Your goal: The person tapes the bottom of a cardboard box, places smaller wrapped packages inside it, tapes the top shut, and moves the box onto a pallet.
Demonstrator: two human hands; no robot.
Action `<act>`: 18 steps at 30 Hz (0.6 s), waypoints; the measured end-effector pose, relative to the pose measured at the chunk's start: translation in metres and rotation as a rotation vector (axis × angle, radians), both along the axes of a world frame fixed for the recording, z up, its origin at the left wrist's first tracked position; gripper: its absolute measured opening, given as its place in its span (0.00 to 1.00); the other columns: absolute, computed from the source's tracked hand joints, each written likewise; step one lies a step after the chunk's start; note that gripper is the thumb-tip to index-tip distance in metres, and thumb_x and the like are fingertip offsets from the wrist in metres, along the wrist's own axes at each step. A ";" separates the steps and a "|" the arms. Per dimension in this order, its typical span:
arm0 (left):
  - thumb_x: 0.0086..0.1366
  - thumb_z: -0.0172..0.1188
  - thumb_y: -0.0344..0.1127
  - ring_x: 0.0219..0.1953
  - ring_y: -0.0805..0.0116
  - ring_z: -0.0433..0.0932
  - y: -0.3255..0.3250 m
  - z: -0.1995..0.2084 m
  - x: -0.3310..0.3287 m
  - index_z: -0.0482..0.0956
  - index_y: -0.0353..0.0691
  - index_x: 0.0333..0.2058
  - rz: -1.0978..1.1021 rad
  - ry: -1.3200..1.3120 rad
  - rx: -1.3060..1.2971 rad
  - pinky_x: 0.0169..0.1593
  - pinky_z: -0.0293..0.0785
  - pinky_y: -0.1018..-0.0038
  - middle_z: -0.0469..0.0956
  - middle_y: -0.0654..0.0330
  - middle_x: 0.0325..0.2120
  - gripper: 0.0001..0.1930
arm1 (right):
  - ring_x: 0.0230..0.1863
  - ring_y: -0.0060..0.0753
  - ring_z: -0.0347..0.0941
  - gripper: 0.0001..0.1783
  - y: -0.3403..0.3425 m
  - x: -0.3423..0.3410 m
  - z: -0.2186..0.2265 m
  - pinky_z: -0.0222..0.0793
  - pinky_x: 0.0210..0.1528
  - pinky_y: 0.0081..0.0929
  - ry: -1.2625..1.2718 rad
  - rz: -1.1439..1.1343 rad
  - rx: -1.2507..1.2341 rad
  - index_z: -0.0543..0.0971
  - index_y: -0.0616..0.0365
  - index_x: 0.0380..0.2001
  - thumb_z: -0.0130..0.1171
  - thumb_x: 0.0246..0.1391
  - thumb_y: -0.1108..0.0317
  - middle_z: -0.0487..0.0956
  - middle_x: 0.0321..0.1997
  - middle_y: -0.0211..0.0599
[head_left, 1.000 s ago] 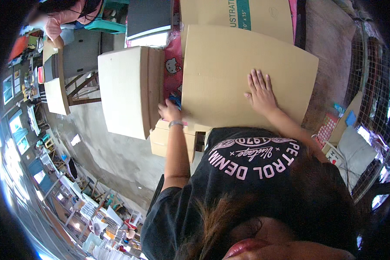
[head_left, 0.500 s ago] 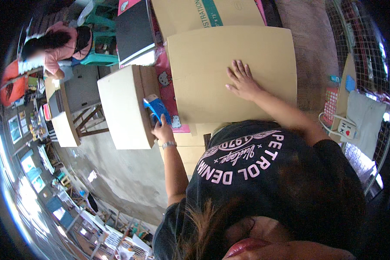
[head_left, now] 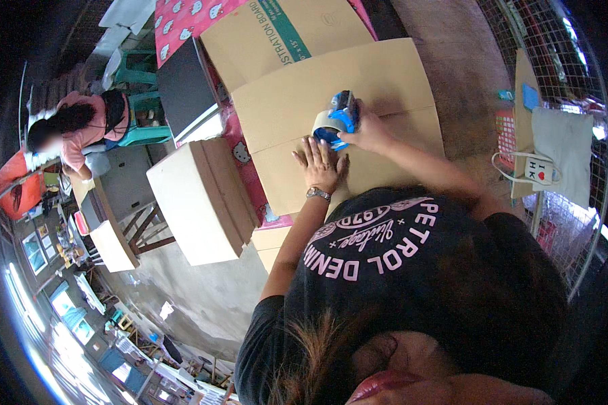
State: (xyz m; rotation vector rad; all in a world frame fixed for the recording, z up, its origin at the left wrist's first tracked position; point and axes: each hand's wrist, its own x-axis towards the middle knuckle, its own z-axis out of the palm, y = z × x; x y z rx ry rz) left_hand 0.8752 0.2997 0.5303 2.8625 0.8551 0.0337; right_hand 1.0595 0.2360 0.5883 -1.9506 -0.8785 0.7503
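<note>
A big flat cardboard box (head_left: 392, 74) lies in front of me on a pink patterned table cover (head_left: 244, 162). My left hand (head_left: 321, 165), a watch on its wrist, presses flat on the cardboard near its seam with fingers spread. Just beyond it, my right hand (head_left: 370, 133) grips a blue tape dispenser (head_left: 338, 118) with a beige roll. The dispenser rests against the cardboard at the seam between the flaps.
A second printed cardboard sheet (head_left: 284, 34) lies behind the box. A stack of folded cartons (head_left: 196, 202) stands at my left, beside a dark panel (head_left: 182, 88). A person in pink (head_left: 81, 128) sits far left. A white tote bag (head_left: 554, 152) hangs on wire mesh at right.
The tape dispenser went from my left hand to my right hand. My left hand came down flat on the cardboard, and my right hand lifted off it and took the dispenser to the seam.
</note>
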 end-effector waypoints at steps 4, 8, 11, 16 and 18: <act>0.56 0.40 0.67 0.67 0.54 0.36 0.000 0.000 0.006 0.48 0.36 0.62 0.104 0.014 -0.113 0.63 0.22 0.47 0.43 0.47 0.64 0.45 | 0.41 0.57 0.71 0.37 -0.002 0.023 0.025 0.68 0.43 0.43 -0.211 0.211 0.133 0.62 0.60 0.44 0.68 0.30 0.60 0.73 0.38 0.52; 0.54 0.41 0.68 0.67 0.54 0.37 0.000 0.004 0.012 0.45 0.38 0.63 0.159 0.106 -0.091 0.63 0.21 0.49 0.43 0.52 0.64 0.47 | 0.40 0.53 0.72 0.31 -0.012 0.050 0.014 0.69 0.41 0.43 -0.433 0.572 0.028 0.64 0.59 0.43 0.65 0.35 0.60 0.72 0.38 0.49; 0.62 0.38 0.60 0.60 0.55 0.55 0.020 0.008 0.017 0.63 0.39 0.55 0.277 -0.150 -0.287 0.62 0.42 0.54 0.60 0.51 0.57 0.33 | 0.41 0.52 0.72 0.31 -0.006 0.046 0.024 0.69 0.42 0.43 -0.425 0.624 -0.057 0.64 0.59 0.44 0.63 0.37 0.60 0.72 0.39 0.49; 0.67 0.38 0.55 0.42 0.63 0.71 0.028 0.048 0.025 0.75 0.34 0.38 0.837 -0.981 -1.910 0.50 0.63 0.67 0.76 0.56 0.35 0.27 | 0.40 0.52 0.73 0.38 -0.001 0.043 0.020 0.70 0.42 0.43 -0.434 0.645 -0.092 0.61 0.52 0.53 0.63 0.37 0.58 0.71 0.42 0.50; 0.66 0.40 0.56 0.42 0.65 0.71 0.027 0.079 0.032 0.75 0.35 0.38 0.827 -0.946 -1.764 0.49 0.63 0.68 0.76 0.56 0.36 0.27 | 0.41 0.54 0.72 0.43 0.007 0.044 0.041 0.70 0.43 0.45 -0.409 0.726 -0.216 0.56 0.41 0.58 0.64 0.37 0.54 0.68 0.47 0.51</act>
